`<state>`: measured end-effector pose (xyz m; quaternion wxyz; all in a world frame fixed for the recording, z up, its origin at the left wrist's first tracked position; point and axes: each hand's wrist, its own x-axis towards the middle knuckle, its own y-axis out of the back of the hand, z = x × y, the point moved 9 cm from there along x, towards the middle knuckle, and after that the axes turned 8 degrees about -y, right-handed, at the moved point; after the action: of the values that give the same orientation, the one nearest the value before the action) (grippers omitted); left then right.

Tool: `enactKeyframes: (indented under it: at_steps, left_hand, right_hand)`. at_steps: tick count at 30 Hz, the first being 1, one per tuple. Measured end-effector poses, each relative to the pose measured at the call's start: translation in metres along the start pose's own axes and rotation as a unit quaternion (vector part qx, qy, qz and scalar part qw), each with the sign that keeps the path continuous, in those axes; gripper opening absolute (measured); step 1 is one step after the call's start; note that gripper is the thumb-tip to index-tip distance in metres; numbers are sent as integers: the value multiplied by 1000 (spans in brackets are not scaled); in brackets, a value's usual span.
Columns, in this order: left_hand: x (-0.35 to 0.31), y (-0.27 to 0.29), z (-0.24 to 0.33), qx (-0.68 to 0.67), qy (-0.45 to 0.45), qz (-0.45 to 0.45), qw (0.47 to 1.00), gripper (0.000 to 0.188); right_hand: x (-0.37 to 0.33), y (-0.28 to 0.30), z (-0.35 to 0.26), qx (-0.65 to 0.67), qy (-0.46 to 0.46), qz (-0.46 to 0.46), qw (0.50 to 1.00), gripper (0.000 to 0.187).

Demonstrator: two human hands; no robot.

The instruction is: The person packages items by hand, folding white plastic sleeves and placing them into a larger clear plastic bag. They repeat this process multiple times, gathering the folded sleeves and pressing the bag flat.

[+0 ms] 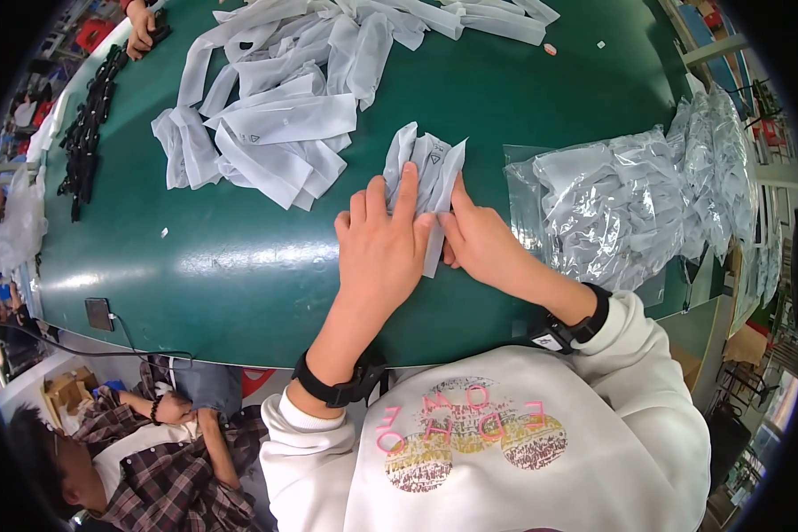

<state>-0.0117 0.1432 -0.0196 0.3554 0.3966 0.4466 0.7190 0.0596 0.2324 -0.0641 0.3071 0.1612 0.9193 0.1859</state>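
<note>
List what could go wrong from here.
The bundle of white pouches might spread apart if the left hand or right hand eases off. Pouches in the loose pile overlap, so lifting one could drag others. The black device lies near the green table's edge; a nudge could knock it off.

Room is lying open on the near-left table (239, 301), while held sleeves (434, 168) are blocking the middle, loose sleeves (284, 120) the far middle, and bagged sleeves (612, 199) the right.

Piled white sleeves (285, 120), a stuffed clear bag (607, 199) and black parts (89, 129) are lying across a green table (505, 97), suggesting a packing workshop.
</note>
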Motion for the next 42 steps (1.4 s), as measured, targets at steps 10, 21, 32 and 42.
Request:
enactKeyframes:
  at_steps: [10, 21, 32, 42]
  left_hand:
    - [1, -7, 10, 98, 40, -9, 994, 86]
    - [-10, -3, -23, 76, 117, -16, 990, 81]
    - [8, -7, -29, 135, 106, 20, 985, 78]
    - [11, -11, -4, 63, 68, -16, 996, 79]
  right_hand:
    - [120, 97, -117, -325, 384, 283, 816, 26]
    - [106, 89, -65, -428, 261, 294, 814, 23]
    - [-17, 33, 6, -169, 71, 194, 964, 43]
    - [-4, -10, -1, -166, 194, 6, 967, 52]
